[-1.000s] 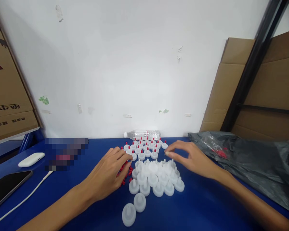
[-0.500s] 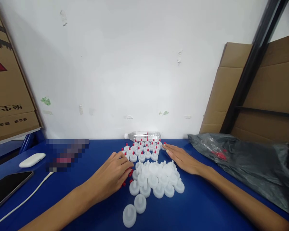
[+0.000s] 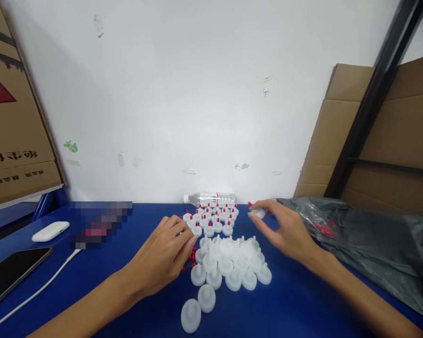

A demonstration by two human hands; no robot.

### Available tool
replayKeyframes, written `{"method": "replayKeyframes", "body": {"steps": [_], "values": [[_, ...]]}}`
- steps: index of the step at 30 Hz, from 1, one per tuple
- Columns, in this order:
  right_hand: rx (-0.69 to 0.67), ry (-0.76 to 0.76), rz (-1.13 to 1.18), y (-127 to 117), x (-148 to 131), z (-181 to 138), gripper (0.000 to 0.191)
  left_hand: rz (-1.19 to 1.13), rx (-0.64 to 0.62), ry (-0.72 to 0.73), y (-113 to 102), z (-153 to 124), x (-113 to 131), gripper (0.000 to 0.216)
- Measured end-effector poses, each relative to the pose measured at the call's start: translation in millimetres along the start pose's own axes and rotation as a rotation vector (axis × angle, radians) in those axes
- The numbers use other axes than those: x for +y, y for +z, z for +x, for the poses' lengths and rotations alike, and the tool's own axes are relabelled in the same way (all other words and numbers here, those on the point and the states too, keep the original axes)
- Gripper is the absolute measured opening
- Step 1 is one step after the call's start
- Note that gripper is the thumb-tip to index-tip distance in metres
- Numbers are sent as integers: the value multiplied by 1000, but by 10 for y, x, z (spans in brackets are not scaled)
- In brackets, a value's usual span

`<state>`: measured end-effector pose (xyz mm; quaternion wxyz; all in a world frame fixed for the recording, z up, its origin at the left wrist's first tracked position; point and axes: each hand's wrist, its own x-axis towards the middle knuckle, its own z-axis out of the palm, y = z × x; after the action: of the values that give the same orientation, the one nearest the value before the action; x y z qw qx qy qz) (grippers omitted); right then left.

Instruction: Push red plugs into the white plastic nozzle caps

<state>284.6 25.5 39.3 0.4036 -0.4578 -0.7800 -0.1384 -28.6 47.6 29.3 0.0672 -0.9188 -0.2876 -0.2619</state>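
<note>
Between the thumb and fingers of my right hand [image 3: 285,230] is a white bottle cap with a red tip [image 3: 258,213], at the right of the rows. My left hand [image 3: 169,251] is closed, fingers bent and together, over small red tip caps [image 3: 193,255]; anything in its fingertips is hidden. Several white nozzle caps without red tips [image 3: 226,265] lie heaped between my hands. Two more of them, a nearer cap [image 3: 191,316] and another cap [image 3: 206,298], lie in front of the heap. Behind it, white caps with red tips [image 3: 209,229] stand upright in rows.
A clear plastic bottle [image 3: 213,199] lies against the wall. Dark plastic sheeting [image 3: 370,249] covers the right side of the blue table [image 3: 292,310]. A phone [image 3: 16,277], a white case [image 3: 50,231] and a cable [image 3: 45,287] are at left. Cardboard [image 3: 21,108] stands beyond.
My right hand has moved right, away from the rows, with the red-tipped cap now pinched in its fingers. My left hand stays by the red tip caps. The view has shifted slightly.
</note>
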Motion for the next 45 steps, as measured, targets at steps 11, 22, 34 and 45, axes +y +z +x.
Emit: {"method": "replayKeyframes", "body": {"steps": [11,22,34,45], "values": [[-173,-686,-87,74,-1056,140,19,9,142,266,-82,-54,261,19],[-45,-545,-117,-118,-436,154,21,-283,272,-179,-104,-44,142,42],[-231,130,341,-92,-147,125,24,-42,105,-76,30,-19,-50,28],[-297,241,481,-21,-146,110,26,-53,84,-67,32,-20,-38,28]]}}
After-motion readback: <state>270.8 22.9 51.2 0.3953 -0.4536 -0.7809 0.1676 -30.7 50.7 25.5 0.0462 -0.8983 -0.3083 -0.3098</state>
